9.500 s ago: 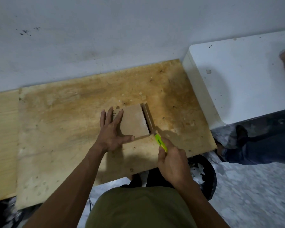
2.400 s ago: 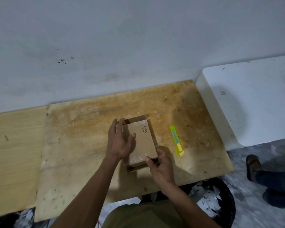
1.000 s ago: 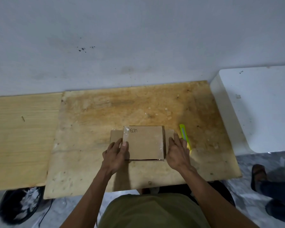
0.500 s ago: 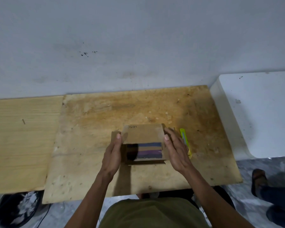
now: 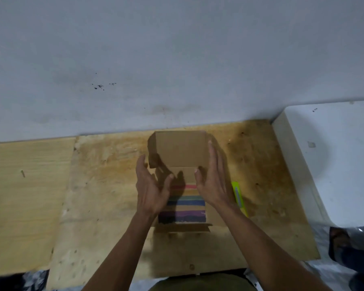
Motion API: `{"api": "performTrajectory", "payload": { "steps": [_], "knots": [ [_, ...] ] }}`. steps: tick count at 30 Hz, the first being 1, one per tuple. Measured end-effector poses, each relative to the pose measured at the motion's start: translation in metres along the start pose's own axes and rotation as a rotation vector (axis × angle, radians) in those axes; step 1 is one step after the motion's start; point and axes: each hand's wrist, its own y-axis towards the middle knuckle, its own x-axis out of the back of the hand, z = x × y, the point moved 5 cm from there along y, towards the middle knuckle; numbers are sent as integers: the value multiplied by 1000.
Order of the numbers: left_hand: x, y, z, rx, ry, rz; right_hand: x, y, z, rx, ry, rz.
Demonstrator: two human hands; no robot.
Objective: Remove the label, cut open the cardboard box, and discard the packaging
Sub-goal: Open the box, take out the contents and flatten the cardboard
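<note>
We are looking down at the cardboard box (image 5: 182,179), which is sitting open in the middle of the wooden worktop (image 5: 105,196). Its lid (image 5: 180,149) is standing up at the far side, and inside we are seeing a thing with colored stripes (image 5: 186,208) of red, yellow, green, blue and purple. Our left hand (image 5: 150,191) is hanging over the left side of the box with its fingers spread apart and holding nothing. Our right hand (image 5: 212,183) is on the right side, flat and open too, with its fingertips up by the right edge of the lid; we cannot tell if they are touching it. The box is lying between our two hands. A green knife (image 5: 239,196) is lying on the worktop just to the right of our right hand. A white block (image 5: 334,156) is sitting further right.
</note>
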Motion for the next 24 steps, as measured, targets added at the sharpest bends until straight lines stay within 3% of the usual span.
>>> {"api": "performTrajectory", "payload": {
  "steps": [2, 5, 8, 13, 19, 24],
  "knots": [
    [-8, 12, 6, -153, 317, 50, -8, 5, -3, 58, -294, 58],
    [-22, 23, 27, -111, 651, 349, -28, 6, -25, 61, -540, 307],
    [-29, 35, 49, -2, 746, 595, -45, 12, -45, 30, -573, 434],
    [-31, 45, 68, 52, 771, 760, -52, 20, -55, 21, -602, 519],
    [-34, 36, 74, 67, 766, 714, -55, 18, -70, 4, -612, 618],
    [-31, 25, 70, -5, 808, 585, -47, 8, -58, 70, -648, 512]
  ]
}}
